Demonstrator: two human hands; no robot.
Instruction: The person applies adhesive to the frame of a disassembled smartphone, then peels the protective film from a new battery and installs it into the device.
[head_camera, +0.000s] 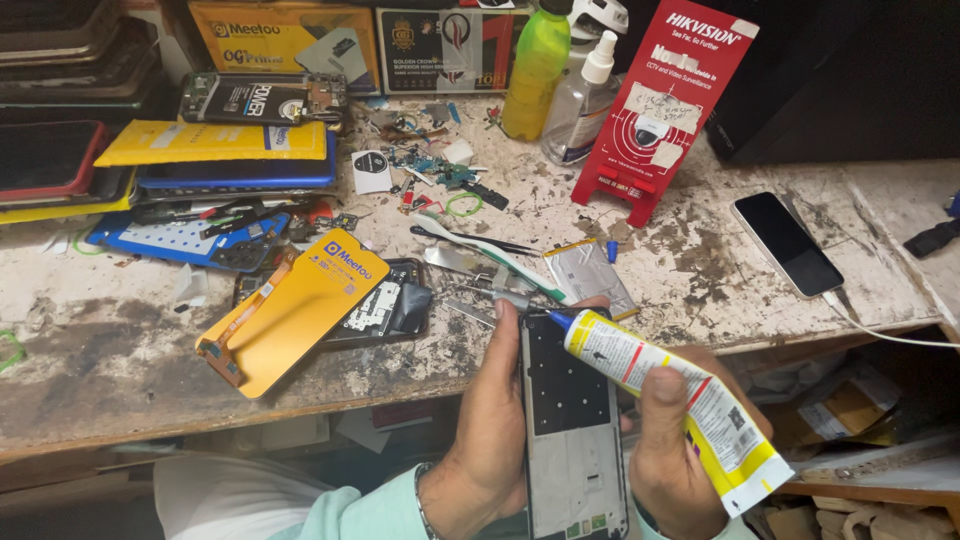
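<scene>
Left hand (495, 430) closed around opened phone frame (572, 425); right hand (672, 455) closed on yellow-and-white glue tube (665, 395).
Frame is held upright below the surface (700, 270) edge; the tube nozzle is set at its top corner.

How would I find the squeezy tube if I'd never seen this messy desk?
Start at the worn workbench and look to its near edge, where two hands work. The right hand holds the glue tube over an opened phone frame. It is the only yellow-and-white tube, with a blue nozzle.
</scene>
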